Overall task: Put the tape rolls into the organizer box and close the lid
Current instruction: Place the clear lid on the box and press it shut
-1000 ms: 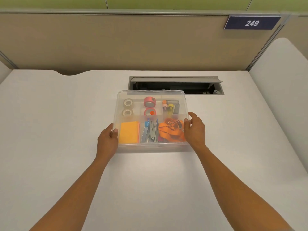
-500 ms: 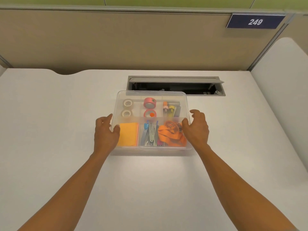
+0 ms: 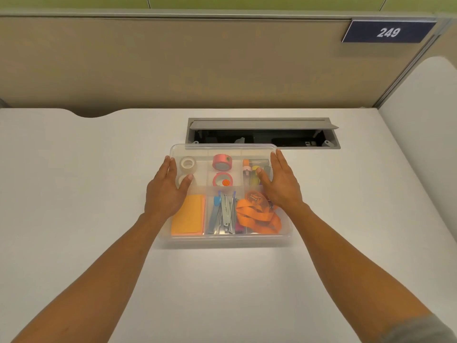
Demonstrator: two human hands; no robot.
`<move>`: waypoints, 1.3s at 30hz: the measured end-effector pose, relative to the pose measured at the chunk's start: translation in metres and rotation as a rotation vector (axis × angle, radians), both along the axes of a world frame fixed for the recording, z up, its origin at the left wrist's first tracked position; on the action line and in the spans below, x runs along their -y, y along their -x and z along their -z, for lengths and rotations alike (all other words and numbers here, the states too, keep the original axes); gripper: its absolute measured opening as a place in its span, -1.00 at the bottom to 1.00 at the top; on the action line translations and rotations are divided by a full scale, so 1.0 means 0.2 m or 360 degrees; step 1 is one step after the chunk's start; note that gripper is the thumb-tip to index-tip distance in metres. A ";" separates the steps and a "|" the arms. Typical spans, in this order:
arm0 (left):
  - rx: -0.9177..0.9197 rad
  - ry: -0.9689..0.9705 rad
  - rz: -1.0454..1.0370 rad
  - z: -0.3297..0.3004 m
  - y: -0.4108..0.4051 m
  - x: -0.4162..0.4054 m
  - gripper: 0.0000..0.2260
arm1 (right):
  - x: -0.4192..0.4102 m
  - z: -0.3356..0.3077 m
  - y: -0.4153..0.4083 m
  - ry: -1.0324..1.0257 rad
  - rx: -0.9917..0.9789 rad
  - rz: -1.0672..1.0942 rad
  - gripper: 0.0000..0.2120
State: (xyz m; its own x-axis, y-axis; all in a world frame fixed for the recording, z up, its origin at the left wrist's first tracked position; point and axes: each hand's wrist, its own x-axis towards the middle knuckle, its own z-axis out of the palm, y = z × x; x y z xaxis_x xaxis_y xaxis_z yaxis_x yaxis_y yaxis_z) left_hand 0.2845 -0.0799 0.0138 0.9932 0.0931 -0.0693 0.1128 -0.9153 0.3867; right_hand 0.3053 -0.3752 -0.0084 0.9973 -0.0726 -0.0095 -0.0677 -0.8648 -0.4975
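Note:
A clear plastic organizer box [image 3: 227, 240] sits mid-desk with its clear lid [image 3: 222, 147] lying on top. Through the lid I see two clear tape rolls [image 3: 188, 163] in the back left compartment and two pink tape rolls [image 3: 221, 162] in the back middle one. My left hand [image 3: 165, 191] lies flat on the lid's left side, fingers apart. My right hand [image 3: 282, 184] lies flat on the lid's right side, fingers stretched toward the back edge. Neither hand holds anything.
Other compartments hold an orange pad [image 3: 189, 215], metal clips and pens [image 3: 223, 212], an orange strap [image 3: 257, 219] and markers [image 3: 252, 169]. An open cable hatch [image 3: 262, 132] lies right behind the box. A beige partition [image 3: 173, 63] bounds the white desk [image 3: 74, 181].
Both hands moved from the box's front corners up onto the lid and slid toward its back. The box now appears nearer to me.

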 end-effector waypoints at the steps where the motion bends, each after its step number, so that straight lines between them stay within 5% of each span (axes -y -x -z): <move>1: 0.0023 -0.0035 -0.0009 0.00 0.00 -0.01 -0.32 | 0.00 0.00 0.00 0.0007 0.0014 -0.0006 -0.31; 16: 0.0226 -0.0231 0.0011 -0.02 -0.06 -0.02 -0.41 | -0.01 -0.03 0.00 0.0059 0.0011 -0.0019 -0.31; 23: 0.0508 0.0118 -0.0376 -0.07 -0.24 -0.03 -0.67 | -0.02 -0.03 0.00 0.0018 0.0006 -0.0030 -0.31; 27: 0.0296 0.0394 -0.0664 -0.03 -0.32 -0.01 -0.72 | -0.02 -0.02 0.00 0.0025 0.0010 -0.0040 -0.32; 39: -0.0366 0.1483 -0.0832 0.04 -0.39 -0.08 -0.72 | 0.00 0.02 -0.02 -0.0074 0.0079 -0.0037 -0.33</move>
State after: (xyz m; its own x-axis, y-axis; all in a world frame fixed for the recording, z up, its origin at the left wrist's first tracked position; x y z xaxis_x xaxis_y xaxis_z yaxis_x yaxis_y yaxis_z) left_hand 0.3625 -0.0637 0.0063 0.8004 0.3144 -0.5104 0.5608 -0.0920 0.8228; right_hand 0.3102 -0.3753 -0.0118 0.9981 -0.0500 0.0370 -0.0222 -0.8417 -0.5395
